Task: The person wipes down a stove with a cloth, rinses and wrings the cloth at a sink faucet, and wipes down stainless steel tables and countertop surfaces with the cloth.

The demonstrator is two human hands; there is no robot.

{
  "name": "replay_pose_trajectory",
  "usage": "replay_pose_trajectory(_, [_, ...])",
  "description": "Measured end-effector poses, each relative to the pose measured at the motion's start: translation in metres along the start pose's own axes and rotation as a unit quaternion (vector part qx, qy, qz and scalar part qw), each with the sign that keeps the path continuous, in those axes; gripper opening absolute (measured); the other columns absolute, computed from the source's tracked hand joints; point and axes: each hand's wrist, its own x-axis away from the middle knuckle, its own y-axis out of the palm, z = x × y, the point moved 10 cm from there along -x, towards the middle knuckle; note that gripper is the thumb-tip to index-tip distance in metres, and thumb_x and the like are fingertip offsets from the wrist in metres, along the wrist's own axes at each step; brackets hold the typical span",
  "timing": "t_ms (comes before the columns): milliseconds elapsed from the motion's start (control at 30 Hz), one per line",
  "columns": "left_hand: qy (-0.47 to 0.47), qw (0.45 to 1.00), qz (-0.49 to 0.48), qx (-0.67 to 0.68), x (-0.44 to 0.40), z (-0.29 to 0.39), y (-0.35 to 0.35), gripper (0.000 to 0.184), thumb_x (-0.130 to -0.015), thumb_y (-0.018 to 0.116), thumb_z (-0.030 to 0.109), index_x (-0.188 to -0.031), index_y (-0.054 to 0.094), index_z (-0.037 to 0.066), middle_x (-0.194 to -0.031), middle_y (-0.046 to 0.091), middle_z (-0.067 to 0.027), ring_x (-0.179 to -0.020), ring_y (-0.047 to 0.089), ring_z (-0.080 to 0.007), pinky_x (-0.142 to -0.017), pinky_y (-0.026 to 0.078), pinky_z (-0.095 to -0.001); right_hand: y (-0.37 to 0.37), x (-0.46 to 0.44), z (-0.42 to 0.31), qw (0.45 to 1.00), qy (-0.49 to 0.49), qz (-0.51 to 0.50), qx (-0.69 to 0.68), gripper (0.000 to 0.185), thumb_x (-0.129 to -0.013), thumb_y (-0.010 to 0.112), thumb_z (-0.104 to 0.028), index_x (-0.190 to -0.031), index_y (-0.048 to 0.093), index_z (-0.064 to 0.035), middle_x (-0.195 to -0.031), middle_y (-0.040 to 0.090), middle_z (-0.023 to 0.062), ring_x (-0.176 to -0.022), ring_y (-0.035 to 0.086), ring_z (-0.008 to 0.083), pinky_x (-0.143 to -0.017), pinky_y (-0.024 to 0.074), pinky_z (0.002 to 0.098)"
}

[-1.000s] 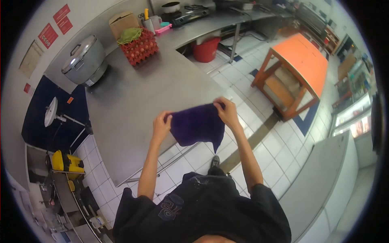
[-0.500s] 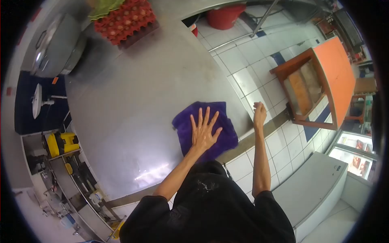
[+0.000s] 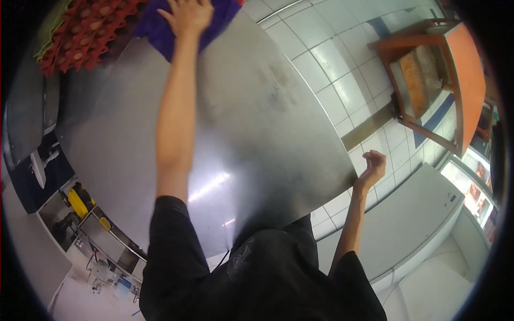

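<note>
One steel tabletop (image 3: 241, 123): fills the middle of the view; dark streaks (image 3: 276, 83) lie toward its right edge, residue or reflection, which cannot be told.
Orange-topped table (image 3: 471, 91): stands on the tiled floor (image 3: 348, 91) at right, apart from the steel.
White chest (image 3: 396, 230): closed, to the right of the person.
Left arm (image 3: 175, 117): now extended nearly straight across the steel, whereas half a second ago it was bent close to the body.
Red egg trays (image 3: 88, 33): stacked at the far left, with eggs (image 3: 95, 25) showing; the cloth now lies just beside them.
Purple cloth (image 3: 152, 27): moved from the near edge to the far part of the tabletop, its top cut off by the frame; the work thus appears to have shifted outward, close to the trays, where a snag seems possible.
Left hand (image 3: 190, 16): palm down on the cloth, fingers spread, apparently pressing rather than gripping; some fingertips lie out of view.
Right hand (image 3: 373, 166): off the cloth, by the tabletop's near right corner, fingers loosely curled, nothing seen in it; full closure cannot be told.
</note>
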Motion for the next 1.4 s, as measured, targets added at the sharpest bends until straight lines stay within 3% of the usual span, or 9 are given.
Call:
replay_pose_trajectory(167, [0.126, 0.99, -0.021, 0.056, 0.231, 0.142, -0.071, 0.062, -0.095, 0.043, 0.033, -0.147, 0.036, 0.0, -0.151, 0.033, -0.0269, -0.143, 0.025, -0.0447, -0.114, 0.015, -0.0649, 0.005, -0.005, 0.003, 0.998, 0.0, -0.004, -0.07, 0.045, -0.103, 0.041, -0.037, -0.091, 0.062, 0.0013, -0.082, 0.061, 0.0086, -0.079, 0.059, 0.0193, -0.081, 0.0488, 0.0351])
replay_pose_trajectory(333, [0.346, 0.889, -0.221, 0.204, 0.488, 0.234, -0.111, 0.061, -0.093, 0.052, 0.039, -0.149, 0.04, 0.019, -0.157, 0.033, -0.0084, -0.145, 0.029, -0.032, -0.116, 0.019, -0.0577, -0.007, 0.004, 0.004, 0.995, 0.046, 0.027, -0.08, 0.041, -0.103, 0.038, -0.028, -0.089, 0.061, 0.002, -0.079, 0.059, 0.009, -0.076, 0.057, 0.0188, -0.08, 0.0483, 0.034])
replay_pose_trajectory(500, [0.181, 0.942, -0.258, 0.116, 0.38, 0.027, -0.121, 0.047, -0.083, 0.065, 0.038, -0.124, 0.064, 0.016, -0.119, 0.06, -0.0101, -0.126, 0.047, -0.0369, -0.113, 0.025, -0.058, -0.001, 0.011, 0.006, 0.999, 0.028, 0.016, -0.016, 0.037, -0.101, 0.041, -0.027, -0.09, 0.061, 0.0017, -0.081, 0.058, 0.0082, -0.076, 0.057, 0.0183, -0.075, 0.0488, 0.0331])
replay_pose_trajectory(700, [-0.176, 0.984, -0.029, -0.023, 0.149, -0.229, -0.063, 0.066, -0.102, 0.025, 0.055, -0.153, 0.032, 0.013, -0.159, 0.024, -0.0181, -0.148, 0.017, -0.0389, -0.116, 0.01, -0.0603, 0.008, 0.013, -0.001, 0.998, -0.027, -0.04, 0.051, 0.035, -0.103, 0.046, -0.027, -0.086, 0.061, 0.0007, -0.077, 0.058, 0.0048, -0.072, 0.056, 0.013, -0.067, 0.0475, 0.0274])
replay_pose_trajectory(767, [-0.228, 0.973, -0.028, -0.038, 0.091, -0.177, -0.057, 0.083, -0.095, 0.029, 0.065, -0.152, 0.029, 0.004, -0.159, 0.022, -0.0225, -0.147, 0.014, -0.044, -0.116, 0.009, -0.063, 0.012, 0.012, -0.001, 0.995, -0.041, -0.05, 0.069, 0.037, -0.103, 0.047, -0.028, -0.085, 0.06, 0.0009, -0.076, 0.058, 0.0045, -0.071, 0.056, 0.0127, -0.067, 0.0472, 0.027])
replay_pose_trajectory(867, [-0.015, 0.991, 0.111, 0.074, 0.058, -0.035, -0.013, 0.069, -0.094, 0.041, 0.049, -0.145, 0.042, 0.001, -0.151, 0.039, -0.0209, -0.144, 0.027, -0.0387, -0.117, 0.013, -0.061, 0.013, 0.009, 0.002, 0.993, -0.056, -0.066, 0.08, 0.035, -0.103, 0.046, -0.025, -0.084, 0.059, 0.001, -0.073, 0.056, 0.0044, -0.069, 0.053, 0.0129, -0.068, 0.0444, 0.0292])
replay_pose_trajectory(1033, [0.294, 0.906, 0.002, 0.304, 0.176, 0.109, -0.043, 0.04, -0.093, 0.052, 0.025, -0.13, 0.059, 0.011, -0.141, 0.054, -0.0051, -0.137, 0.041, -0.0265, -0.118, 0.023, -0.0508, 0.016, 0.005, 0.005, 0.987, -0.043, -0.082, 0.131, 0.038, -0.103, 0.046, -0.03, -0.088, 0.06, 0.0019, -0.075, 0.058, 0.0056, -0.071, 0.056, 0.0143, -0.071, 0.0467, 0.0298])
replay_pose_trajectory(1200, [0.229, 0.948, 0.005, 0.221, 0.216, -0.088, -0.092, 0.038, -0.09, 0.054, 0.018, -0.126, 0.062, 0.009, -0.132, 0.059, -0.0142, -0.128, 0.05, -0.031, -0.11, 0.036, -0.0452, 0.01, 0.0, 0.013, 0.982, -0.032, -0.089, 0.165, 0.039, -0.103, 0.047, -0.032, -0.091, 0.062, 0.0017, -0.079, 0.06, 0.007, -0.075, 0.058, 0.0149, -0.072, 0.049, 0.0301])
replay_pose_trajectory(1400, [-0.203, 0.973, 0.104, 0.028, 0.424, -0.443, -0.176, 0.055, -0.1, 0.051, 0.031, -0.145, 0.041, -0.001, -0.148, 0.044, -0.0208, -0.139, 0.038, -0.0349, -0.116, 0.027, -0.0402, 0.01, -0.01, 0.027, 0.981, -0.029, -0.119, 0.147, 0.04, -0.103, 0.048, -0.034, -0.092, 0.062, 0.0017, -0.085, 0.062, 0.0079, -0.082, 0.06, 0.0156, -0.08, 0.0518, 0.0319])
